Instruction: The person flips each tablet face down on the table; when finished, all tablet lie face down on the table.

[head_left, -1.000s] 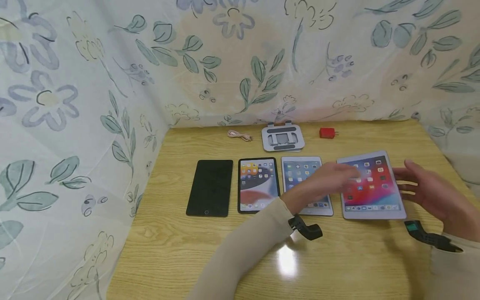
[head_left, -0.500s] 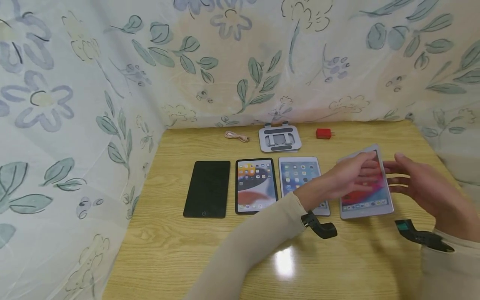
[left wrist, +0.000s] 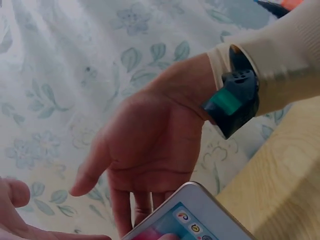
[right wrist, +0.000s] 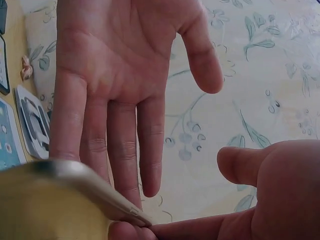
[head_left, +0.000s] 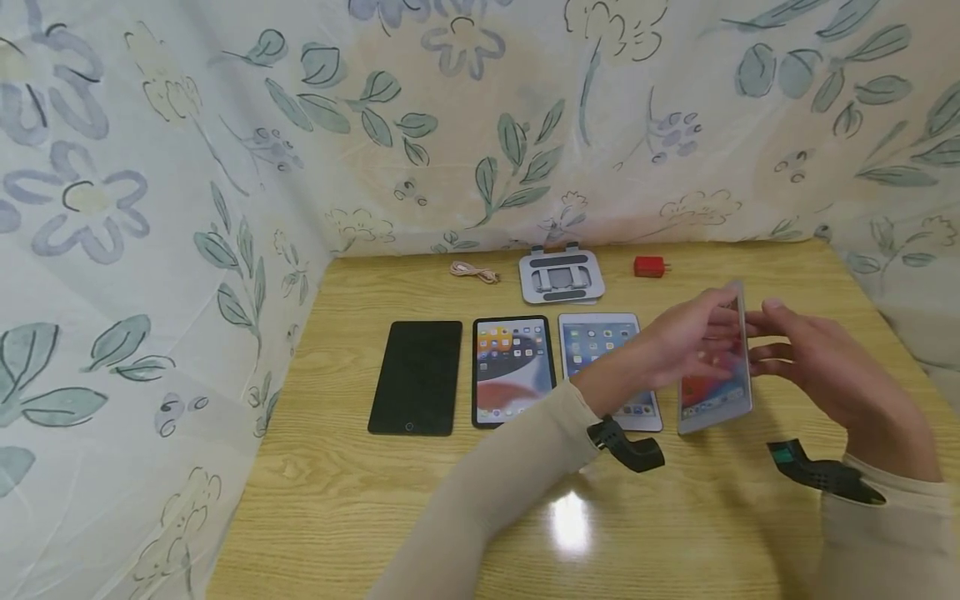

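At the right of the head view, a white-framed tablet (head_left: 712,404) stands steeply tilted on the table, its lit red and blue screen facing left. My left hand (head_left: 678,342) lies across the screen with its fingers straight, thumb near the top edge. Behind the tablet, my right hand (head_left: 832,362) reaches in from the right with extended fingers touching its back and right edge. In the left wrist view, a corner of the tablet (left wrist: 205,215) covers the right fingertips. The right wrist view shows the tablet's shiny back (right wrist: 55,205) between both hands.
Left of the tilted tablet lie a white tablet (head_left: 600,333), a black-framed tablet (head_left: 513,375) with its screen lit, and a dark tablet (head_left: 416,379). Behind them are a coiled cable (head_left: 474,272), a folded stand (head_left: 562,275) and a red charger plug (head_left: 649,267). Floral cloth hangs behind.
The tablet has swung from lying nearly flat to a steep tilt, its right edge rising leftward. My left hand has moved onto the screen, and my right hand has followed the right edge leftward.
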A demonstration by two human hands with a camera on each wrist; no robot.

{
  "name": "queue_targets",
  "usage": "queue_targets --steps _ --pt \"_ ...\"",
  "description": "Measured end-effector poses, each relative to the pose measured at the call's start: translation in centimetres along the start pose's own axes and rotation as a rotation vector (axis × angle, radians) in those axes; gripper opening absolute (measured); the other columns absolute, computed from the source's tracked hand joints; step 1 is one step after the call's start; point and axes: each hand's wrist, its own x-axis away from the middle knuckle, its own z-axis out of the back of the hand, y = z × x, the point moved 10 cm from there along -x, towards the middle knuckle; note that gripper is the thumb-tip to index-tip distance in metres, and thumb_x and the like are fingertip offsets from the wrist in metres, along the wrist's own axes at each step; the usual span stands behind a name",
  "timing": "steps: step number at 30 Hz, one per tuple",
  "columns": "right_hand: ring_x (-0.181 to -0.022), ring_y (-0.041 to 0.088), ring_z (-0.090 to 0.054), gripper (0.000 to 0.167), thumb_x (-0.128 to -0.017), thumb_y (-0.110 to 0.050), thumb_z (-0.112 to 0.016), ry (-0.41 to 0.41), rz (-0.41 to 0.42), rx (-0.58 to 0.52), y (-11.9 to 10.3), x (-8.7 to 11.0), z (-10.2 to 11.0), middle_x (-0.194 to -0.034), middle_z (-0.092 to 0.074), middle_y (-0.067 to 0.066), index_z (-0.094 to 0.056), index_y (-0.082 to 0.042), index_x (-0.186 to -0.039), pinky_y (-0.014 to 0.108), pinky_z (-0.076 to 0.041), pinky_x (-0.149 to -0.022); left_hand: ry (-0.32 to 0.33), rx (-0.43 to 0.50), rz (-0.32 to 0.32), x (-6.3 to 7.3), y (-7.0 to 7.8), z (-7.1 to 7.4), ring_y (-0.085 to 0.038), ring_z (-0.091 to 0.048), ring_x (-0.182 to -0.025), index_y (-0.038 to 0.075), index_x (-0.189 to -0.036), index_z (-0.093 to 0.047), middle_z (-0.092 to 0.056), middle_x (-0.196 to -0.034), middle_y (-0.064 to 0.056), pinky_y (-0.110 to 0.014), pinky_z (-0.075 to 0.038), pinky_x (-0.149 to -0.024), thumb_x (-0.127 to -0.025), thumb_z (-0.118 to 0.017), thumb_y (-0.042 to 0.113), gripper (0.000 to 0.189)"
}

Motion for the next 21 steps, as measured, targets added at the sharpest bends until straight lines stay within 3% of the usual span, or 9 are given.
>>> queue_targets --steps 8,15,21 --pt "-0.108 0.0 -0.068 0.073 -0.121 -0.046 -0.022 -0.015 0.029 -0.034 -1.0 -0.8 -1.5 -0.143 -0.047 -0.015 -0.029 0.013 -0.165 0.016 -0.061 -0.088 0.048 0.043 -0.018 0.6 0.7 2.1 -0.029 -0.065 -0.131 0.002 -0.152 -0.058 -0.067 -0.141 -0.011 -0.064 -0.058 -0.11 -0.113 -0.052 0.046 0.059" --pt "-0.111 0.007 -0.072 0.049 -0.122 -0.038 -0.029 -0.057 0.101 -0.198 -1.3 -1.1 -2.2 -0.141 -0.058 -0.019 -0.045 -0.005 -0.155 0.021 -0.063 -0.088 0.061 0.015 -0.017 1.1 1.0 3.3 -0.031 -0.064 -0.134 0.011 -0.159 -0.055 -0.064 -0.15 -0.012 -0.063 -0.06 -0.107 -0.113 -0.052 0.046 0.058" --pt "-0.117 -0.005 -0.067 0.062 -0.122 -0.043 -0.024 -0.068 0.09 -0.105 0.5 -1.5 -2.3 -0.14 -0.056 -0.028 -0.037 0.0 -0.164 0.022 -0.064 -0.091 0.096 0.045 -0.002 1.4 0.9 4.4 -0.035 -0.065 -0.129 0.01 -0.157 -0.054 -0.064 -0.146 -0.012 -0.065 -0.06 -0.105 -0.111 -0.057 0.045 0.058"
